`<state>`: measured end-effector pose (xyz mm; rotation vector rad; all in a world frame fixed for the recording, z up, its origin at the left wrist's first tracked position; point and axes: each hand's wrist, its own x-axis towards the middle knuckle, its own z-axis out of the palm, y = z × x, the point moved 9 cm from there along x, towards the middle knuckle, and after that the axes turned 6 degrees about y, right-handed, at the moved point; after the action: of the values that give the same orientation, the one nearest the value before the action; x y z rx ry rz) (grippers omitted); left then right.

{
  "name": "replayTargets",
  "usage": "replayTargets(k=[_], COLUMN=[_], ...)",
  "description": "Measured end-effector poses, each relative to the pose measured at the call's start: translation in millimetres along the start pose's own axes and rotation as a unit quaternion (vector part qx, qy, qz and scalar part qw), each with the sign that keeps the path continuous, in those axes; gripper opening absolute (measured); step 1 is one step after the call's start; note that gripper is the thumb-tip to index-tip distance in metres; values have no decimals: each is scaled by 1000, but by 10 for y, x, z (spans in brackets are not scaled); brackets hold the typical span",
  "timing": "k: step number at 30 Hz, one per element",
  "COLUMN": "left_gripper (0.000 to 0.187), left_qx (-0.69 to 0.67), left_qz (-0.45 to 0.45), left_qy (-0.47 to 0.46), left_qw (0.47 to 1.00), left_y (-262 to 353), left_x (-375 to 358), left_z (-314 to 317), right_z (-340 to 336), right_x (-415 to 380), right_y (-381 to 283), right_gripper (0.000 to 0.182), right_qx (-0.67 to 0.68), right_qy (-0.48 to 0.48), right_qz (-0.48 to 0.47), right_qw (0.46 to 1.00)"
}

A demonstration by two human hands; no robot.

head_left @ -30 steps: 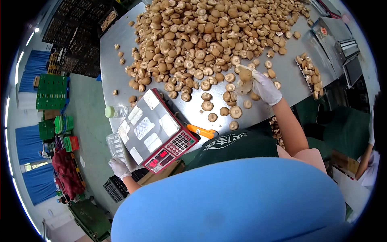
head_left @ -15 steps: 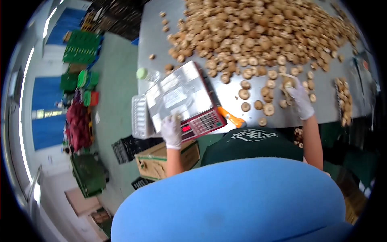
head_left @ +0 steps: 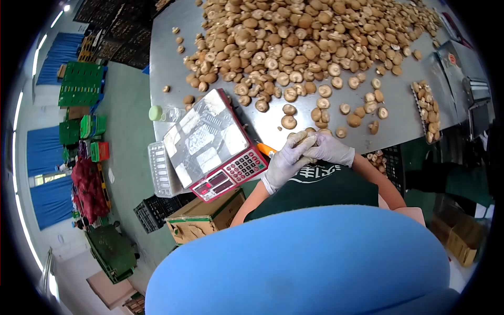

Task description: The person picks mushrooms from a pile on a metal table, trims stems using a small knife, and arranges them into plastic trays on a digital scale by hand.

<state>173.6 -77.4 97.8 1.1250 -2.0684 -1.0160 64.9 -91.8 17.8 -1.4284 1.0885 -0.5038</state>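
Both my hands wear whitish gloves and meet at the table's front edge, before my dark green apron (head_left: 336, 191). My left hand (head_left: 289, 160) has its fingers bent round mushrooms (head_left: 296, 137), partly hidden by the glove. Touching it, my right hand (head_left: 331, 148) is curled round mushrooms too, mostly covered by its fingers. Loose mushrooms (head_left: 288, 122) lie just beyond the hands. To the left is a red and silver scale (head_left: 231, 176) with a clear plastic tray (head_left: 202, 137) on its plate. An orange-handled tool (head_left: 266, 150) lies between the scale and my left hand.
A large mushroom heap (head_left: 304, 39) covers the back of the metal table (head_left: 170, 52). Left of the scale are stacked clear trays (head_left: 159, 168) and a green-capped bottle (head_left: 156, 113). A filled tray of mushrooms (head_left: 426, 111) lies at the right. Below stands a cardboard box (head_left: 191, 227).
My left hand has left the scale and moved right, to the front edge. My right hand has come in from the right with mushrooms to meet it. The view has shifted.
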Motion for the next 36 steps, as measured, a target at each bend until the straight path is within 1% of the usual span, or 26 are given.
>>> replayTargets(k=[2, 3, 5, 6, 7, 8, 9, 10, 11, 13, 15, 17, 19, 21, 22, 23, 25, 27, 28, 29, 30, 31, 32, 33, 34, 36], left_gripper=[61, 58, 54, 51, 41, 38, 35, 33, 34, 37, 38, 39, 34, 28, 28, 26, 24, 23, 23, 23, 21, 20, 18, 24, 30, 41], left_qx=[-96, -68, -39, -47, -158, -297, -426, -491, -508, -626, -625, -549, -533, -535, -535, -531, -528, -529, -476, -476, -401, -323, -375, -331, -275, -138], left_qz=[-18, 3, -18, -43, -138, -239, -335, -338, -377, -314, -321, -383, -389, -360, -362, -372, -380, -336, -352, -352, -355, -354, -298, -321, -289, -211], left_qy=[22, 44, 64, 115, 130, 133, 132, 147, 159, 93, 83, 129, 158, 144, 147, 165, 188, 111, 74, 74, 74, 72, 95, 73, 82, 99], left_qw=[995, 997, 997, 991, 969, 915, 830, 789, 758, 708, 707, 732, 735, 751, 749, 743, 736, 771, 802, 802, 841, 875, 873, 884, 913, 963], left_y=[-193, -153, -227, -345, -574, -757, -893, -1032, -882, -1062, -924, -834, -841, -851, -851, -790, -855, -919, -990, -934, -832, -795, -827, -854, -811, -746], left_x=[-4, 12, 12, -39, -112, -169, -254, -287, -256, -305, -250, -262, -250, -194, -197, -170, -140, -39, -5, 123, 290, 438, 578, 669, 796, 1011], left_z=[86, 32, -25, -62, -39, -12, 56, 92, 9, 71, 9, -97, -134, -125, -93, -89, -108, -76, -87, -108, -171, -193, -113, -91, -108, -166], right_z=[96, 20, -234, -344, -467, -725, -958, -1187, -1310, -1488, -1635, -1706, -1606, -1381, -1318, -1330, -1490, -1529, -1511, -1471, -1403, -1382, -1316, -1259, -1230, -1221], right_x=[-78, -130, -263, -182, -204, -122, -122, -135, -136, -4, 124, 275, 427, 744, 820, 824, 770, 740, 667, 574, 474, 395, 328, 277, 255, 202], right_y=[74, -35, -116, -81, -46, 89, 17, -52, -305, -390, -461, -521, -524, -227, -88, 0, 24, -27, -74, -154, -153, -182, -192, -202, -270, -197], right_gripper=[44, 44, 31, 28, 30, 31, 31, 32, 31, 30, 28, 28, 27, 27, 32, 32, 31, 30, 31, 33, 44, 44, 49, 54, 59, 55], right_qx=[175, 177, 138, -74, -292, -198, -257, -312, -508, -504, -500, -432, -427, -389, -452, -452, -278, -231, -122, -13, 97, 97, 235, 369, 438, 469], right_qy=[-60, -54, -11, -5, 83, 127, 183, 234, 285, 329, 371, 382, 387, 227, 211, 208, 267, 248, 205, 159, 128, 130, 105, 79, 52, 61], right_qz=[59, 62, 138, -59, -235, -119, -85, -43, -84, -71, -59, -90, -126, -13, -13, -14, -78, -67, -55, -43, 6, 6, 13, 19, -30, -24], right_qw=[981, 981, 981, 996, 923, 965, 945, 920, 808, 796, 780, 812, 807, 893, 867, 867, 919, 939, 970, 986, 987, 987, 966, 926, 897, 881])
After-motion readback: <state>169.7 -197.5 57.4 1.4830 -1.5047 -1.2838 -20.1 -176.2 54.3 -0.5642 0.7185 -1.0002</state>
